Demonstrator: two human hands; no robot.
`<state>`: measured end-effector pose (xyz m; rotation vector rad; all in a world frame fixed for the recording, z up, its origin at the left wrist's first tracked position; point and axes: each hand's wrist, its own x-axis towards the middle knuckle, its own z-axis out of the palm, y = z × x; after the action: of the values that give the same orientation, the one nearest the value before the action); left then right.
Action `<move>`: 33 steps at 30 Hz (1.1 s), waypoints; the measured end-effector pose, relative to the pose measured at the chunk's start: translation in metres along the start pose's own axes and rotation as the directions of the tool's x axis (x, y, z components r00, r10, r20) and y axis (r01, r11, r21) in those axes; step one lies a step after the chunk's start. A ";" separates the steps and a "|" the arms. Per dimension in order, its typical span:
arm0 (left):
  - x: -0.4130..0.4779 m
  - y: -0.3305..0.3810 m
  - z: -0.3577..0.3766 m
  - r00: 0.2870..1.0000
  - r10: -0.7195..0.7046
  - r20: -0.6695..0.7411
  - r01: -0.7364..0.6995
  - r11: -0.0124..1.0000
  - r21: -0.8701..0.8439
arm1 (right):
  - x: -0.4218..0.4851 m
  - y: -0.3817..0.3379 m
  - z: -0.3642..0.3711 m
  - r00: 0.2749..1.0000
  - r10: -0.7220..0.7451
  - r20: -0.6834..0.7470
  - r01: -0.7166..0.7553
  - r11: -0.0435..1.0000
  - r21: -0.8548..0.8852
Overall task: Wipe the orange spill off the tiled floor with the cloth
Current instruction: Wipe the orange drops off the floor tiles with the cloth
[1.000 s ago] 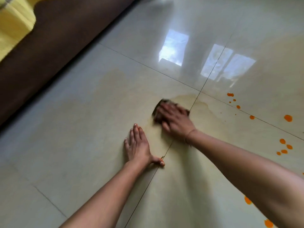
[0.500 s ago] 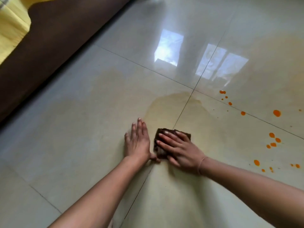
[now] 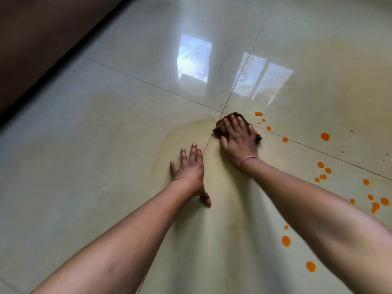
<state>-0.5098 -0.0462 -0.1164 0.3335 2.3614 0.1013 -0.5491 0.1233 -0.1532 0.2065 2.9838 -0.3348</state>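
My right hand (image 3: 238, 137) presses flat on a dark brown cloth (image 3: 219, 127) on the glossy tiled floor (image 3: 95, 166), just right of where the tile joints cross. Most of the cloth is hidden under the hand. Orange drops (image 3: 325, 136) are scattered to the right of the cloth, with more orange drops (image 3: 286, 240) nearer me. A thin yellowish wet smear (image 3: 186, 132) lies left of the cloth. My left hand (image 3: 188, 168) rests flat on the floor, fingers spread, a little nearer than the cloth and holding nothing.
A dark brown piece of furniture (image 3: 42, 39) runs along the upper left edge of the floor. Window reflections (image 3: 194, 58) shine on the tiles beyond the cloth.
My right hand has pushed the cloth away from me and to the right, from beside my left hand up to the tile joint crossing. My left hand stays planted.
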 end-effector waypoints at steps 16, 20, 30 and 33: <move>-0.007 0.003 -0.010 1.000 0.003 0.024 -0.003 1.000 0.012 | -0.108 0.062 0.010 0.931 -0.356 0.078 0.360 0.931 -0.053; -0.010 0.019 -0.001 0.991 0.124 -0.049 -0.111 0.973 0.203 | -0.129 0.044 0.015 0.999 -0.047 0.012 0.047 0.999 0.002; -0.030 0.074 0.037 0.947 0.320 0.030 -0.319 0.924 0.208 | -0.221 0.077 0.017 0.998 0.042 0.038 -0.042 0.999 0.005; -0.039 0.087 0.049 0.951 0.298 0.080 -0.309 0.922 0.233 | -0.283 0.103 0.019 0.994 -0.079 0.075 0.078 0.997 0.016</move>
<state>-0.4304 0.0259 -0.1110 0.8139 2.2651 -0.0508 -0.2530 0.1843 -0.1524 0.0761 2.9211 -0.3618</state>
